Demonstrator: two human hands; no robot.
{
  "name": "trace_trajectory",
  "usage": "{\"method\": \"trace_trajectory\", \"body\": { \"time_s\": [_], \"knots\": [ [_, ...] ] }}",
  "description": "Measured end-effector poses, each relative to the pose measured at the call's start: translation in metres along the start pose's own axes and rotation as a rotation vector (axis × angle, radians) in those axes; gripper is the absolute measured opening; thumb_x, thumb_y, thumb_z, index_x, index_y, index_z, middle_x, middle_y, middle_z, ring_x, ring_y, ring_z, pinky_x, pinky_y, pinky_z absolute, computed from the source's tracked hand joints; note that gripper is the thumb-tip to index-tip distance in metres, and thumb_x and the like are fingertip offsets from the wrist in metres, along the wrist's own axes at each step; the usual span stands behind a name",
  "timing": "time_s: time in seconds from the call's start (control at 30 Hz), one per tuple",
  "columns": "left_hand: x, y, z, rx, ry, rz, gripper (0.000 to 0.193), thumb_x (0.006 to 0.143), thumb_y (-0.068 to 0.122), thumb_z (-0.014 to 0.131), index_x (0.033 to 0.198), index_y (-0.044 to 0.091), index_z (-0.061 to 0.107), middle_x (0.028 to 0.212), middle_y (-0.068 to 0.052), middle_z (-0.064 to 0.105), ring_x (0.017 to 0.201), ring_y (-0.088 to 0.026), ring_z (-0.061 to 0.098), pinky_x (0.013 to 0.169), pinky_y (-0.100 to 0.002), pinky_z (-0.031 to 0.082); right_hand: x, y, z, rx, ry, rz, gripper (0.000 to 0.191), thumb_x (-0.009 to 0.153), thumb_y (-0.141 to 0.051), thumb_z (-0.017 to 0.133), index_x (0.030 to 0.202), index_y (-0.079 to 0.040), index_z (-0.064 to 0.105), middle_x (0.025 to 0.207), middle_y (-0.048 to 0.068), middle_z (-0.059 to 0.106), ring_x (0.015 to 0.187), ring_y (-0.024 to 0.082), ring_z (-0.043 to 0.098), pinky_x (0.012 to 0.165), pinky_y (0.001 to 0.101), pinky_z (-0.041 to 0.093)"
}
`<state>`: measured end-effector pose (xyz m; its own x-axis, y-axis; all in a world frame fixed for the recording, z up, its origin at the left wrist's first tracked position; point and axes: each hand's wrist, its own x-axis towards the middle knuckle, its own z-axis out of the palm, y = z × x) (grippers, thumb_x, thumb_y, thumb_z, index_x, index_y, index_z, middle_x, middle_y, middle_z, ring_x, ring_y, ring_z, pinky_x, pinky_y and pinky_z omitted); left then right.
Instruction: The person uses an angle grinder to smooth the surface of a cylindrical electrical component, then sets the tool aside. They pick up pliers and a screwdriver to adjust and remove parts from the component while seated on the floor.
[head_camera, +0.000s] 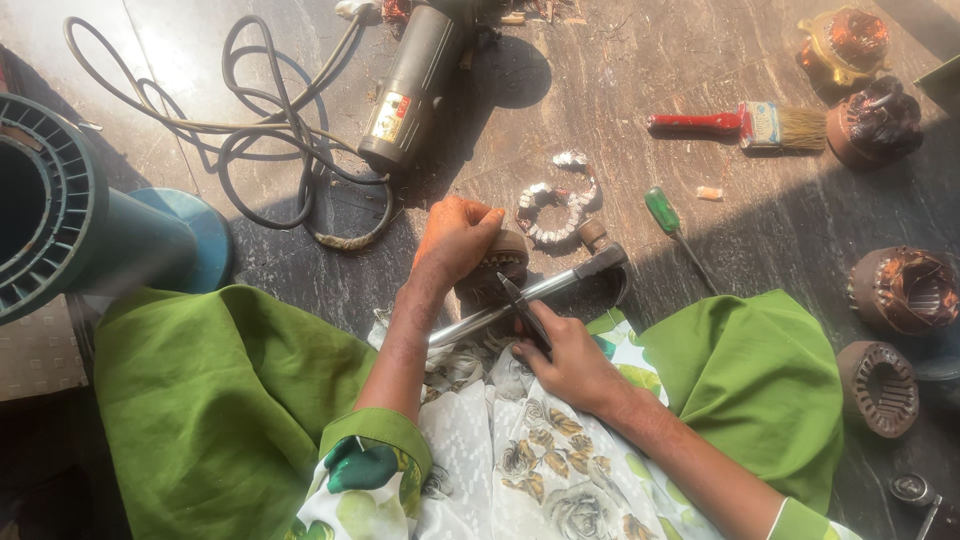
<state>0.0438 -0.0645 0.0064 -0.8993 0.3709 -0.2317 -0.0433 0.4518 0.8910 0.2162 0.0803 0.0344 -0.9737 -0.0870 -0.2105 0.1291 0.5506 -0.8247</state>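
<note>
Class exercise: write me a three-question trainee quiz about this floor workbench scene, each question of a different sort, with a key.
1. True or false: the left hand rests on a small round motor part on the floor.
2. Multiple choice: the paintbrush has a handle that is A) green, B) red, C) black.
3. Short answer: which tool with a green handle lies on the floor just right of the metal hammer?

Key
1. True.
2. B.
3. The screwdriver. It lies loose; the right hand grips a thin dark tool instead.
</note>
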Motion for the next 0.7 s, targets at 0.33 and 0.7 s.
{"method": "trace_trajectory", "body": {
  "time_s": [0.33,0.7],
  "knots": [
    [-0.003,-0.017,-0.001,-0.116,-0.012,0.041,0.043,0.096,0.036,0.065,0.084,-0.004,0.077,0.065,-0.006,0.068,0.060,-0.008,0.057,0.057,-0.033,0.052,-0.003,0.006,0.008,-0.018,-0.005,0.018,0.043,0.090,-0.005,0.062,0.132,-0.001,0.051,0.111,0.021,0.072,0.108,0.036,0.068,0.090,0.0446,0.052],
    [0.008,-0.029,0.000,-0.236,0.145,-0.035,0.056,0.091,0.057,0.066,0.095,0.003,0.082,0.075,-0.005,0.076,0.071,-0.009,0.069,0.069,-0.029,0.055,-0.020,0.023,0.005,0.860,-0.037,0.441,0.027,0.081,0.006,0.056,0.104,-0.005,0.050,0.112,0.016,0.069,0.099,0.019,0.061,0.090,0.0343,0.049]
  ]
}}
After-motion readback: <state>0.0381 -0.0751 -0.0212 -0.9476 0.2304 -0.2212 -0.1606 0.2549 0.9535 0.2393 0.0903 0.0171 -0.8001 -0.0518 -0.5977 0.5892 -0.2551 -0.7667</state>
